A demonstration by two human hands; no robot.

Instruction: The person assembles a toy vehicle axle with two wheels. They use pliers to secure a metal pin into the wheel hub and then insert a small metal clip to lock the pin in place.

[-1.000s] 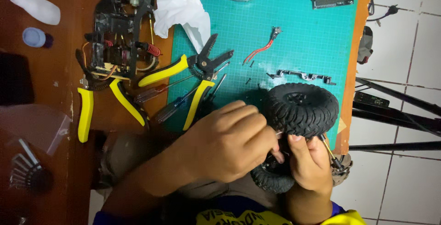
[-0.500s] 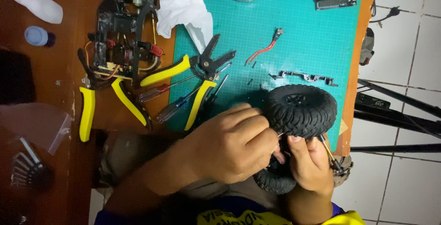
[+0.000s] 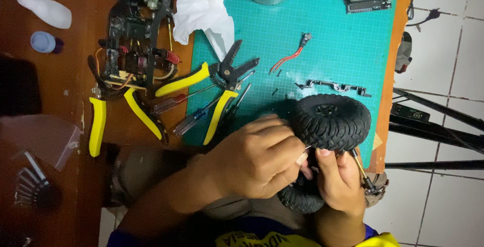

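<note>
Both hands meet at lower centre: left hand [image 3: 257, 159] pinches a small part, right hand [image 3: 340, 181] grips the axle between two black tyres [image 3: 330, 121]; two yellow-handled pliers [image 3: 214, 83] lie upper left.

Black knobby rubber tyre [image 3: 330, 121], model-car size, on dark wheel hub; lies at near right corner of teal cutting mat [image 3: 327, 40], tread facing up. Second black tyre [image 3: 301, 200] hangs below worktop edge, mostly hidden. Thin metal shaft with brass-coloured section [image 3: 362, 173] slants down from upper tyre, off mat's near edge.
</note>
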